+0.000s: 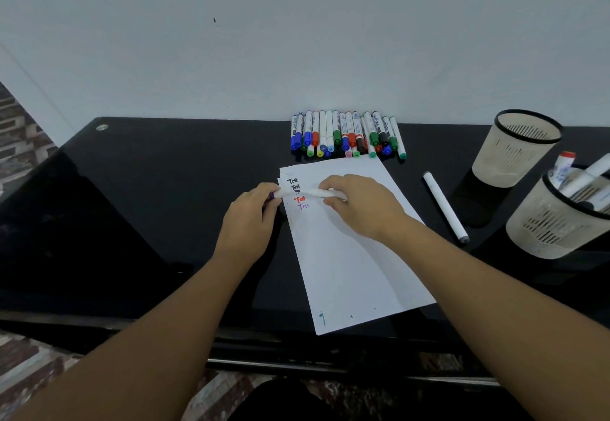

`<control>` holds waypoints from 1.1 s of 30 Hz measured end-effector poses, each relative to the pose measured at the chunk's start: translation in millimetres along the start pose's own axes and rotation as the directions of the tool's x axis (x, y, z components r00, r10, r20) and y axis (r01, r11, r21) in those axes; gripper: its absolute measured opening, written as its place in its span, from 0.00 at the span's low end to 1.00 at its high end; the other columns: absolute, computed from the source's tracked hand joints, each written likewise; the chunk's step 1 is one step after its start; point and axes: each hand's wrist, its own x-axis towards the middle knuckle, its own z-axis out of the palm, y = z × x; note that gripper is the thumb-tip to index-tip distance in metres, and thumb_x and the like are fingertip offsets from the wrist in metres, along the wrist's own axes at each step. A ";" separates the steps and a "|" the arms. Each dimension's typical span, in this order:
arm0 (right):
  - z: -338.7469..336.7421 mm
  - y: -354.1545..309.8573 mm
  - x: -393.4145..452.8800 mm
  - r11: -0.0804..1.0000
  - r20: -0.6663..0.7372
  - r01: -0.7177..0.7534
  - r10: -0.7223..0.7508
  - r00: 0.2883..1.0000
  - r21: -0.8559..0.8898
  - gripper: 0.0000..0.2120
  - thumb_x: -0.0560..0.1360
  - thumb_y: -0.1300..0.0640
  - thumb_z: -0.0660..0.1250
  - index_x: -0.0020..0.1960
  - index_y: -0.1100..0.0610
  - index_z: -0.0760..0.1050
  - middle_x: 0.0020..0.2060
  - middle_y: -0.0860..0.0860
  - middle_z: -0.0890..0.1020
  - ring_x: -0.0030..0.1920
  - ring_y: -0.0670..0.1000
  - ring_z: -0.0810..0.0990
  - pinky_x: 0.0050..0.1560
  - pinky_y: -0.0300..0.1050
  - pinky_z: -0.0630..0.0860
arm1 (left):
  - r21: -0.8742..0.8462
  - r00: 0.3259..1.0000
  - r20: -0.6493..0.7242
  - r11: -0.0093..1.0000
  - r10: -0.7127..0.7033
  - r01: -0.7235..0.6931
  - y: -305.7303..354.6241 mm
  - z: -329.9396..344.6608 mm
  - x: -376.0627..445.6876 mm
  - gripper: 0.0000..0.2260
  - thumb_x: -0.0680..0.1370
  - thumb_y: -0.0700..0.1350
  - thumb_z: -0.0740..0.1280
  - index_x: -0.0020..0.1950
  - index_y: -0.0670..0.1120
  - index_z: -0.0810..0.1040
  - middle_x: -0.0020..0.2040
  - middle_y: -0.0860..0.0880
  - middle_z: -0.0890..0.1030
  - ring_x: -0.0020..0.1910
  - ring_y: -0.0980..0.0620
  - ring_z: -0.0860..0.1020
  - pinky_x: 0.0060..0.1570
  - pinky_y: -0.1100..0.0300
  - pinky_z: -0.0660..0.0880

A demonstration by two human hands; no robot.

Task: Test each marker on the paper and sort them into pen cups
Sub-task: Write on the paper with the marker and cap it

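A white-barrelled marker with a purple end (310, 193) lies horizontally across the upper left corner of the white sheet of paper (346, 255), held above it by both hands. The left hand (249, 222) curls its fingers round the marker's purple left end, just off the paper's left edge; whether that end is a cap being pressed on or pulled off cannot be told. The right hand (358, 204) grips the white barrel from above, fingers wrapped over it, resting over the paper's upper middle.

On the paper, under and just below the marker, stand short handwritten test words in black, red and purple. Small greenish marks sit near the paper's lower edge.

Beyond the paper's top edge, against the pale wall (297, 41), lies a row of white markers with blue, green, red, black and other coloured caps (348, 135), packed side by side with caps pointing toward the paper.

Right of the paper, a single white marker with a grey tip (444, 204) lies apart on the glossy black table (148, 206). Farther right of the paper stand two beige slotted plastic pen cups with black rims: the far cup (515, 150) holds nothing that can be seen, and the near cup (561, 219), at the frame's edge, holds several markers, one red-capped.
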 end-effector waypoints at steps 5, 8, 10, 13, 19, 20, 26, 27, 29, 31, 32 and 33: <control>3.4 2.1 2.4 0.998 0.005 0.037 -0.037 0.999 -0.057 0.13 0.85 0.48 0.62 0.68 0.43 0.75 0.50 0.48 0.80 0.50 0.53 0.78 0.53 0.53 0.76 | 0.014 1.000 0.007 0.999 0.030 -0.031 1.9 -0.3 -1.8 0.11 0.84 0.47 0.63 0.65 0.49 0.77 0.50 0.54 0.81 0.47 0.54 0.76 0.48 0.52 0.76; 4.2 1.8 4.4 0.995 0.003 0.069 -0.069 0.998 -0.072 0.13 0.85 0.48 0.61 0.68 0.43 0.75 0.52 0.48 0.80 0.52 0.53 0.78 0.53 0.52 0.75 | 0.036 0.998 0.027 0.997 0.062 -0.062 3.7 0.2 -2.1 0.11 0.84 0.46 0.63 0.65 0.48 0.78 0.49 0.54 0.81 0.46 0.54 0.75 0.46 0.55 0.75; 5.3 -1.6 6.4 0.988 0.013 0.113 -0.112 0.994 -0.103 0.13 0.85 0.48 0.60 0.68 0.43 0.74 0.51 0.46 0.78 0.51 0.52 0.77 0.52 0.51 0.73 | 0.071 0.994 0.050 0.992 0.098 -0.101 4.1 0.2 -2.6 0.11 0.84 0.46 0.63 0.66 0.48 0.78 0.50 0.53 0.81 0.45 0.55 0.74 0.44 0.57 0.74; 7.5 -6.7 7.6 0.976 0.023 0.167 -0.165 0.986 -0.137 0.13 0.85 0.48 0.60 0.68 0.44 0.73 0.51 0.46 0.78 0.50 0.51 0.77 0.50 0.50 0.73 | 0.073 0.990 0.041 0.988 0.134 -0.136 5.5 -1.7 -4.5 0.12 0.84 0.44 0.64 0.66 0.46 0.79 0.51 0.51 0.82 0.45 0.53 0.75 0.43 0.55 0.75; 6.7 -7.2 1.7 0.966 0.068 0.225 -0.218 0.974 -0.130 0.19 0.85 0.42 0.58 0.74 0.44 0.64 0.59 0.48 0.80 0.50 0.52 0.80 0.49 0.52 0.78 | 0.053 0.987 0.051 0.986 0.153 -0.156 4.5 -0.1 -5.4 0.17 0.83 0.47 0.65 0.72 0.49 0.74 0.55 0.51 0.84 0.47 0.52 0.79 0.47 0.51 0.79; 6.7 -8.0 1.1 0.961 0.076 0.234 -0.225 0.971 -0.145 0.19 0.85 0.43 0.57 0.74 0.44 0.64 0.58 0.48 0.80 0.48 0.52 0.79 0.48 0.52 0.78 | 0.034 0.989 0.060 0.990 0.132 -0.134 3.9 0.0 -5.2 0.20 0.83 0.48 0.66 0.76 0.51 0.70 0.58 0.51 0.83 0.51 0.52 0.81 0.51 0.50 0.80; 3.4 -9.0 -1.0 0.982 0.001 0.189 -0.189 0.982 0.017 0.29 0.85 0.51 0.54 0.81 0.35 0.50 0.45 0.48 0.79 0.39 0.47 0.76 0.38 0.46 0.73 | 0.051 0.993 0.119 0.998 0.019 -0.026 4.1 1.1 -1.4 0.31 0.78 0.61 0.69 0.78 0.53 0.66 0.69 0.54 0.77 0.67 0.53 0.74 0.65 0.53 0.73; 1.4 -9.3 -1.4 0.983 0.007 0.182 -0.183 0.983 0.035 0.29 0.84 0.52 0.54 0.81 0.33 0.50 0.40 0.48 0.77 0.39 0.47 0.75 0.37 0.45 0.71 | 0.078 0.992 0.129 0.997 0.018 -0.028 1.9 1.9 -0.9 0.29 0.78 0.62 0.68 0.76 0.52 0.70 0.69 0.54 0.77 0.68 0.52 0.73 0.66 0.51 0.72; -1.3 -8.2 -1.4 0.985 0.030 0.157 -0.160 0.987 0.071 0.29 0.84 0.53 0.54 0.81 0.33 0.53 0.35 0.50 0.77 0.36 0.48 0.75 0.36 0.45 0.71 | 0.104 0.991 0.134 0.994 0.021 -0.035 -1.4 3.4 -0.5 0.27 0.78 0.63 0.68 0.72 0.51 0.76 0.67 0.53 0.79 0.68 0.52 0.72 0.66 0.53 0.72; -2.9 -6.9 -2.9 0.985 0.035 0.138 -0.143 0.989 0.102 0.27 0.84 0.52 0.55 0.80 0.35 0.55 0.32 0.50 0.77 0.32 0.49 0.75 0.35 0.47 0.72 | 0.102 0.991 0.128 0.993 0.038 -0.051 -1.0 4.7 -1.0 0.25 0.78 0.62 0.69 0.70 0.50 0.78 0.66 0.53 0.80 0.67 0.52 0.73 0.65 0.53 0.72; -2.7 -6.2 -4.2 0.984 0.035 0.132 -0.137 0.990 0.116 0.27 0.84 0.52 0.55 0.80 0.36 0.56 0.30 0.49 0.76 0.30 0.48 0.74 0.33 0.47 0.72 | 0.098 0.991 0.124 0.993 0.046 -0.059 -0.8 5.4 -0.7 0.25 0.78 0.62 0.69 0.69 0.49 0.79 0.66 0.53 0.80 0.67 0.52 0.73 0.65 0.53 0.72; -2.1 -5.5 -5.2 0.983 0.035 0.128 -0.134 0.990 0.129 0.26 0.84 0.52 0.56 0.79 0.36 0.57 0.29 0.48 0.74 0.29 0.48 0.73 0.32 0.47 0.71 | 0.096 0.991 0.122 0.993 0.053 -0.065 -0.5 5.3 -0.6 0.24 0.78 0.61 0.69 0.69 0.49 0.79 0.65 0.53 0.80 0.67 0.52 0.73 0.65 0.54 0.72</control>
